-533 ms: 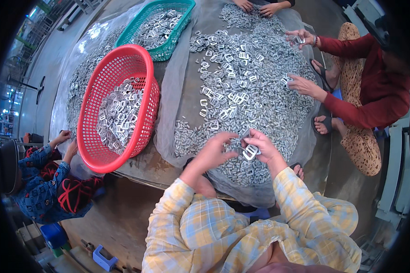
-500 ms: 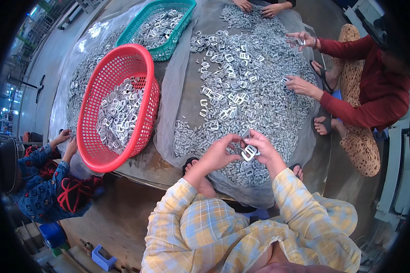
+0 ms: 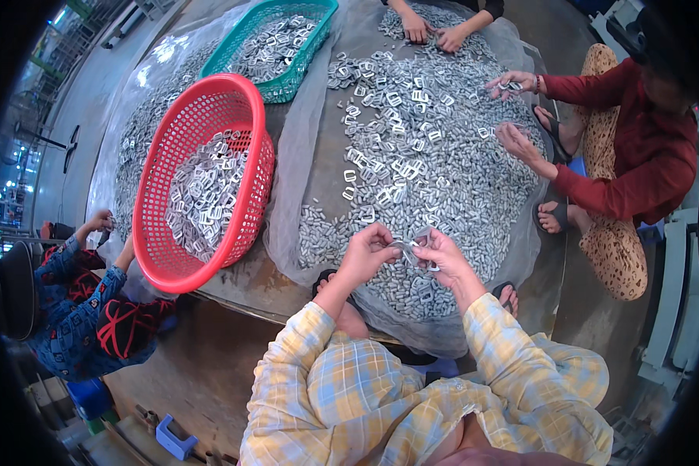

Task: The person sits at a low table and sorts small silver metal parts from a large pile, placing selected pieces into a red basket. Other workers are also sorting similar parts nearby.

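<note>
My left hand [image 3: 367,252] and my right hand [image 3: 442,258] meet above the near part of a heap of small grey metal pellets [image 3: 474,221]. Between their fingertips is a grey metal buckle [image 3: 408,250], pinched from both sides. My right fingers also close over more buckle-like metal pieces, partly hidden, so I cannot tell how many. Farther off, loose buckles [image 3: 394,128] lie scattered over the pellets.
A red perforated basket [image 3: 180,283] of buckles stands at left, with a green basket [image 3: 330,27] of buckles behind it. Co-workers sit around: one in red sleeves [image 3: 590,186] at right, one in blue [image 3: 62,311] at left, and another's hands [image 3: 435,36] at the far edge.
My hands have drawn slightly apart, and the buckle that faced up between them has turned. The far co-worker's hands have come nearer; the right co-worker's lower hand has opened out.
</note>
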Available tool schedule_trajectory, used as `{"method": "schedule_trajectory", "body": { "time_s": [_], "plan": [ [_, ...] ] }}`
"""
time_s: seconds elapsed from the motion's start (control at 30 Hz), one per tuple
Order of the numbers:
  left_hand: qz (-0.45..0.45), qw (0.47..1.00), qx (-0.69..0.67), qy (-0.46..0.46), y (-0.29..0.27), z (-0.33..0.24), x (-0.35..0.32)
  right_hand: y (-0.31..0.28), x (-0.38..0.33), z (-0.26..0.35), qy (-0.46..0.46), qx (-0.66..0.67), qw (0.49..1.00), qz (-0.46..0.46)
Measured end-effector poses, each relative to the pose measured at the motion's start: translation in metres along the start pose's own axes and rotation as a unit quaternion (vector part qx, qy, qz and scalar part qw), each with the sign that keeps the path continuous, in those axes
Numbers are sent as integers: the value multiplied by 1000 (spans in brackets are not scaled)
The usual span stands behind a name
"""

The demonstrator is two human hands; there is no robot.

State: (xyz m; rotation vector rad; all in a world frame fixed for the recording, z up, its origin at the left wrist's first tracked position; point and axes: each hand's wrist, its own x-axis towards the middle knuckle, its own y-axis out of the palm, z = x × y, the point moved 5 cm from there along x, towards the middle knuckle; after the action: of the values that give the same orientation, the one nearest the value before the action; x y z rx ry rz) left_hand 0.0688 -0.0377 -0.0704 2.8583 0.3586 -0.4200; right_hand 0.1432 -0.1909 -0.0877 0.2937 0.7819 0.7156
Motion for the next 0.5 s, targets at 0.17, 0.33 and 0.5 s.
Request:
{"method": "schedule_trajectory", "body": {
  "time_s": [0.17,0.33,0.5],
  "plan": [
    [27,993,-91,-63,3,0,-2,2,-1,12,1,-87,996,32],
    [93,956,232,153,14,-33,-11,-5,1,14,39,-124,989,75],
    [73,996,15,50,13,-29,-9,3,-2,22,30,-117,991,64]
  ]
}}
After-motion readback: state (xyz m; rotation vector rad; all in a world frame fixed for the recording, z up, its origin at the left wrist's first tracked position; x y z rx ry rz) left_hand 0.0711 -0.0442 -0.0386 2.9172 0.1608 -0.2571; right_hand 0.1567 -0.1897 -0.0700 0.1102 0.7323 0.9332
